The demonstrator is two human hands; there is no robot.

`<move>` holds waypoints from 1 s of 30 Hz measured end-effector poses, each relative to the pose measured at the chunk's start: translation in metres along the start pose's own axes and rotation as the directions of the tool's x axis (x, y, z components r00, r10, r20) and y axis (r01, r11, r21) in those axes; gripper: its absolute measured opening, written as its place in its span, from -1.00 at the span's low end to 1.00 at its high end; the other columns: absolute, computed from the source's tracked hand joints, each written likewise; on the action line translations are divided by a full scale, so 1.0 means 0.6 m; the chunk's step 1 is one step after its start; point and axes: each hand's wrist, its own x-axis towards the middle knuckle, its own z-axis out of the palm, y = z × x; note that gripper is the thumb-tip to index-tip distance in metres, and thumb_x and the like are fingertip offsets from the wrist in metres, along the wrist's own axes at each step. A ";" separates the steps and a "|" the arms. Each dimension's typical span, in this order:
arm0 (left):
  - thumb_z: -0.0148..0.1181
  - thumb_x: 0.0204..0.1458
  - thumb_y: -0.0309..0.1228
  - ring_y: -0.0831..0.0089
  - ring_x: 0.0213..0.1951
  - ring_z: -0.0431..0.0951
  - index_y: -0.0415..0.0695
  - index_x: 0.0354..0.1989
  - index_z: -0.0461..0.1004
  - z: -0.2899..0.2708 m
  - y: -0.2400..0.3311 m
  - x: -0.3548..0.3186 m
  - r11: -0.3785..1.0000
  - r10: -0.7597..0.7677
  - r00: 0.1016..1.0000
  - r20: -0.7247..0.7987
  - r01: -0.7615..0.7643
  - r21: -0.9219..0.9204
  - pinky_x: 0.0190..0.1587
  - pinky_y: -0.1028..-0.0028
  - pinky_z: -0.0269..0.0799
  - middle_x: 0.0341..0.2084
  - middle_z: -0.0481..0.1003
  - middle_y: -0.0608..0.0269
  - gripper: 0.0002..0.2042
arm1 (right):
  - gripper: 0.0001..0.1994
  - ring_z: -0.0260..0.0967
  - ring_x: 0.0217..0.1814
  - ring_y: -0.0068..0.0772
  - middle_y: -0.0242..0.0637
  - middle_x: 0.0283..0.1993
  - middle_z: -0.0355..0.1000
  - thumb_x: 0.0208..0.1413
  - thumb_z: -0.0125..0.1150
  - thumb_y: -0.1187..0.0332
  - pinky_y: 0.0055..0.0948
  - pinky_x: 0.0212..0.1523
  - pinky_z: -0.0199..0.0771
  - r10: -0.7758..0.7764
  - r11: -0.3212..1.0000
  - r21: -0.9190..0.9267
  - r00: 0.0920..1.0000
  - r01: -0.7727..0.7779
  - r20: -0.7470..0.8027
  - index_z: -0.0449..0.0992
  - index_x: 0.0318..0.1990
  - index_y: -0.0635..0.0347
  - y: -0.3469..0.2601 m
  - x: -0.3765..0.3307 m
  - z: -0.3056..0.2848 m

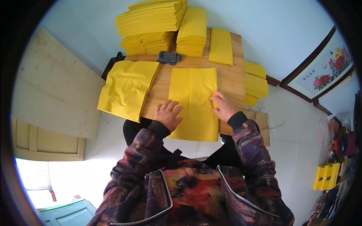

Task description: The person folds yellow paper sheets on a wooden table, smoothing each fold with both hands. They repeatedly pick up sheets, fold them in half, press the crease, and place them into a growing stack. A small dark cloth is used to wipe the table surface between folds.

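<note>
A sheet of yellow paper [192, 101] with a lengthwise crease lies in front of me, its near end reaching over the table's front edge. My left hand [168, 115] rests at the paper's left edge, fingers spread and holding nothing. At the right edge, my right hand [224, 106] has its fingers curled on the paper's border. Left of these lies another yellow sheet [126, 86], wrinkled and partly overhanging the table. A dark grey knitted piece [169, 57] sits just beyond it. Further back on the right is a flat, narrow yellow stack [221, 46].
Tall stacks of folded yellow paper [151, 19] and a narrower pile [192, 32] stand on the wooden table [232, 83] against the wall. More yellow bundles [256, 84] sit beyond its right edge. A framed flower picture [324, 71] leans at right; a wooden board [56, 83] stands left.
</note>
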 end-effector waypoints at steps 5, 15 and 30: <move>0.24 -0.07 -0.21 0.07 0.05 0.32 -0.05 0.01 0.41 0.013 0.024 -0.010 0.977 -0.108 0.960 0.258 0.151 -0.151 0.08 0.14 0.26 -0.01 0.34 0.07 -0.56 | -0.55 0.24 0.20 -0.02 -0.12 0.26 0.18 -0.08 0.11 0.53 -0.21 0.15 0.29 -0.056 0.986 -0.143 0.982 0.083 0.179 0.35 0.06 0.20 0.033 0.067 -0.028; 0.25 -0.11 -0.27 0.10 -0.06 0.39 -0.06 -0.08 0.45 0.054 0.072 0.012 0.919 -0.092 0.988 0.127 0.134 -0.371 -0.09 0.18 0.38 -0.13 0.37 0.10 -0.63 | -0.55 0.07 0.34 -0.09 -0.19 0.22 0.24 -0.06 0.16 0.47 -0.19 0.27 0.13 -0.124 0.961 -0.265 0.979 0.078 -0.163 0.36 0.08 0.20 -0.009 0.045 -0.030; 0.02 0.06 0.00 0.08 0.34 -0.02 0.18 0.30 0.14 0.080 0.022 0.077 0.986 -0.168 0.943 0.286 0.157 0.062 0.31 0.10 -0.06 0.33 0.04 0.20 -0.40 | -0.43 -0.13 0.45 -0.14 -0.30 0.37 0.05 0.04 0.19 0.17 0.04 0.34 -0.11 0.175 0.942 -0.287 0.984 -0.172 -0.016 0.25 0.23 0.04 -0.003 -0.118 -0.005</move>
